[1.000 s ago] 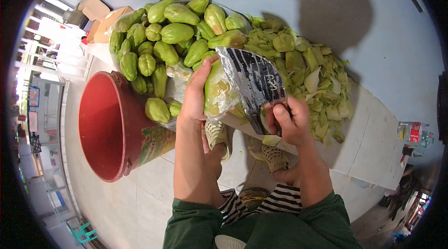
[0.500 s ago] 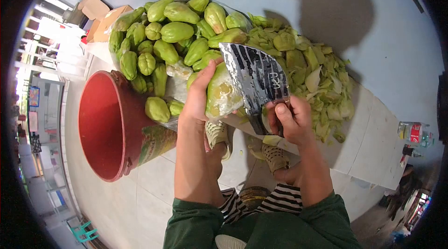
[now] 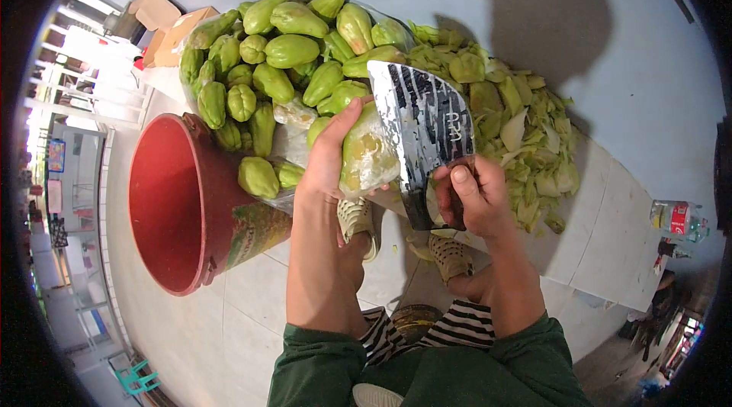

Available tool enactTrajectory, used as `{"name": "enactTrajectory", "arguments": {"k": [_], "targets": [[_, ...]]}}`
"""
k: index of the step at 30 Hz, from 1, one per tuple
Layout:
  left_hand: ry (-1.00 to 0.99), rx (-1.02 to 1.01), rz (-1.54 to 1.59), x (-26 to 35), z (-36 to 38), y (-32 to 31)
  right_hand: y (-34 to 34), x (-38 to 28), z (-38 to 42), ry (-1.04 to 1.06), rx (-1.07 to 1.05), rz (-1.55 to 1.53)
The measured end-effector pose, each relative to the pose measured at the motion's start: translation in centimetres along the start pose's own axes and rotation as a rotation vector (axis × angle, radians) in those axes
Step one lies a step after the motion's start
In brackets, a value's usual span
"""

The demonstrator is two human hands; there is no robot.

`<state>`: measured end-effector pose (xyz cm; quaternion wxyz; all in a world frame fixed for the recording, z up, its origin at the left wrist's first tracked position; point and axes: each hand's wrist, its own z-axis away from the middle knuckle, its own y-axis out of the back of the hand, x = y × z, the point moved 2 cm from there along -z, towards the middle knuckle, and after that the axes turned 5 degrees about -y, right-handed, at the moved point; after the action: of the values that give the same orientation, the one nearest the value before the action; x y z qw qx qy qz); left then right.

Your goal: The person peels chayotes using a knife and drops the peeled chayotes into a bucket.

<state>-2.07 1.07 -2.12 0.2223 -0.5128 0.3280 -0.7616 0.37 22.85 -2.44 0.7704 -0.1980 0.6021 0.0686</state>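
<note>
My left hand (image 3: 328, 157) is wrapped round a green chayote (image 3: 364, 149), whose side facing me has a whitish, shiny patch. My right hand (image 3: 479, 195) grips a broad cleaver (image 3: 423, 113) by its handle. The dark blade, streaked with white and bearing scratched letters, stands with its edge right at the chayote's right side. Just beyond my left hand lies a heap of whole chayotes (image 3: 291, 52) on clear plastic. To the right of the blade spreads a pile of pale green cut pieces and peelings (image 3: 526, 140).
A large red bucket (image 3: 202, 228) lies tilted on the left, its mouth facing me. Behind it sits an open cardboard box (image 3: 177, 39). Plastic bottles, one with a red label (image 3: 679, 218), are at the right edge. My feet in beige clogs (image 3: 450, 256) are below my hands.
The cleaver has shifted slightly right and its blade stands more upright. The chayote has turned a little in my left hand, and its patch looks yellower.
</note>
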Motion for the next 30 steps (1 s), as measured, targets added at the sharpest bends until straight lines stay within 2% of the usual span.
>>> {"name": "enactTrajectory", "arguments": {"k": [2,4,6,8,12,14,17,19,20,21,23,24,25,27,30], "targets": [[-0.093,0.225,-0.1,-0.3,-0.3,-1.2,0.0,0.1,0.1,0.002,0.035,-0.042],[-0.034,0.266,-0.159,0.1,0.1,-1.1,0.3,-0.1,0.1,-0.052,0.012,-0.022],[0.02,0.308,-0.221,-0.1,0.2,-1.1,0.6,0.2,-0.2,-0.018,-0.038,0.061],[-0.133,0.421,-0.271,-0.7,-0.3,-1.3,0.5,0.3,-0.3,0.014,-0.087,0.145],[-0.079,0.346,-0.297,-0.5,0.2,-0.5,0.0,0.2,-0.2,-0.005,-0.053,0.062],[-0.026,0.245,-0.312,-0.3,0.1,-0.2,0.3,0.0,-0.3,0.014,-0.038,0.03],[-0.034,0.224,-0.328,-0.3,0.1,-0.7,0.9,-0.2,-0.4,0.019,-0.05,0.021],[-0.061,0.218,-0.318,-0.1,-0.2,-1.2,1.7,-1.1,-0.2,0.081,0.022,0.123],[-0.088,0.212,-0.309,0.1,-0.3,-1.4,2.2,-0.7,0.0,0.097,0.094,-0.017],[-0.089,0.212,-0.307,0.2,-0.5,-1.2,2.3,-0.6,0.0,0.096,0.093,-0.016],[-0.166,0.314,-0.283,0.3,-0.8,-0.6,2.8,-1.0,0.1,0.313,0.238,0.036],[-0.2,0.35,-0.248,0.0,-1.2,-0.2,2.8,-1.0,0.4,0.235,0.302,0.265],[-0.202,0.349,-0.249,-0.2,-1.7,0.0,2.5,-0.9,0.4,0.237,0.302,0.264],[-0.339,0.471,-0.254,-0.5,-2.3,0.2,0.7,-0.9,0.3,0.526,0.282,0.814],[-0.41,0.529,-0.299,-0.7,-2.5,0.2,-1.1,-0.4,0.7,0.646,0.285,0.815]]}}
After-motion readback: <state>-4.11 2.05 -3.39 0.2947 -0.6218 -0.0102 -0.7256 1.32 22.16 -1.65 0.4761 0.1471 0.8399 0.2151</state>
